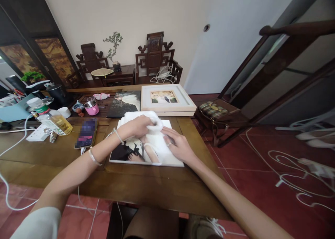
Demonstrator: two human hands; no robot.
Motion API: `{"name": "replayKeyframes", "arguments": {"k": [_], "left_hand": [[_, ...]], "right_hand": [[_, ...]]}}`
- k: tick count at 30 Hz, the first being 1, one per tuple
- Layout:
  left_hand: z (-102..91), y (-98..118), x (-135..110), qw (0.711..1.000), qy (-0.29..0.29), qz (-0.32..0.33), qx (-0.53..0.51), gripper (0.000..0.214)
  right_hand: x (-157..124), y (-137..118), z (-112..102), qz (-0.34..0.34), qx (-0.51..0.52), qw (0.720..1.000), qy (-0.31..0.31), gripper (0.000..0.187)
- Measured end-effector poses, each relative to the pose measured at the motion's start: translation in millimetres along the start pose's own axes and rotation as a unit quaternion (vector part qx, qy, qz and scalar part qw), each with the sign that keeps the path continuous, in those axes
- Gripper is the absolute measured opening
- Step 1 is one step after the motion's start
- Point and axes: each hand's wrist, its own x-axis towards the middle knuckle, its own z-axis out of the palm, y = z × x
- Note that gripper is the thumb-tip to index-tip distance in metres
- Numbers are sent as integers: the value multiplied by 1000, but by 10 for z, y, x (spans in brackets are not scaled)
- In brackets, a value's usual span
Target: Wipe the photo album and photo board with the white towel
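A large photo print [141, 151] lies flat on the wooden table [146, 186] in front of me. My left hand [138, 126] is closed around a bunched white cloth [150, 122] that rests on the print's upper part. My right hand [176, 144] lies flat on the print's right side, fingers stretched out, a ring on one finger. Bracelets circle my left wrist and forearm.
Behind the print sit a white framed photo [167, 98] and a dark photo panel [124, 104]. To the left are a phone [86, 133], a bottle of yellow liquid [59, 122], a pink cup [91, 108] and cables. A chair with a plaid bag [213, 110] stands to the right.
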Motion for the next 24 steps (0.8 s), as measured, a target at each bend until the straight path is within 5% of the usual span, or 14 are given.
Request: {"name": "replayKeyframes", "arguments": {"k": [6,9,19,24], "left_hand": [[55,295,608,999,-9,36,22,19],[107,316,672,999,-14,34,32,17],[278,34,-93,999,17,-7,50,43],[476,131,-707,999,9,-27,40,51]], "right_hand": [[1,-42,-28,7,-20,1000,-12,35],[-2,-49,-29,16,-23,1000,-15,34],[11,-27,-14,-6,11,1000,-16,35],[1,4,5,6,16,1000,-16,36]]}}
